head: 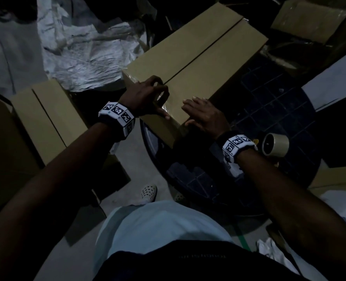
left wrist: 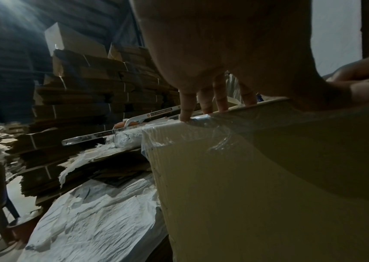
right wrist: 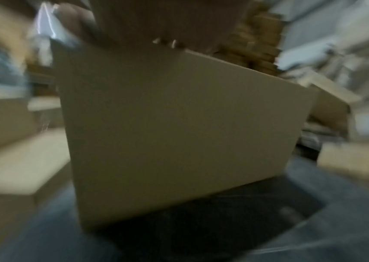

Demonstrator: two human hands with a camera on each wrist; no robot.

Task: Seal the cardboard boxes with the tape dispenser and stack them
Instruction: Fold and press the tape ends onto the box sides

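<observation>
1. The cardboard box (head: 196, 63) sits on a dark table (head: 269, 110), its near end hanging past the table's edge.
2. My left hand (head: 147, 96) presses clear tape (left wrist: 221, 122) over the box's near top edge, fingers straight.
3. My right hand (head: 204, 116) lies flat on the box's near corner.
4. The tape roll (head: 275, 144) sits by the table's right edge.
5. Boxes crowd the floor around me.

Left hand (head: 147, 96) curls its fingers downward, thumb stretched sideways; right hand (head: 203, 116) lies flat, fingers straight.
</observation>
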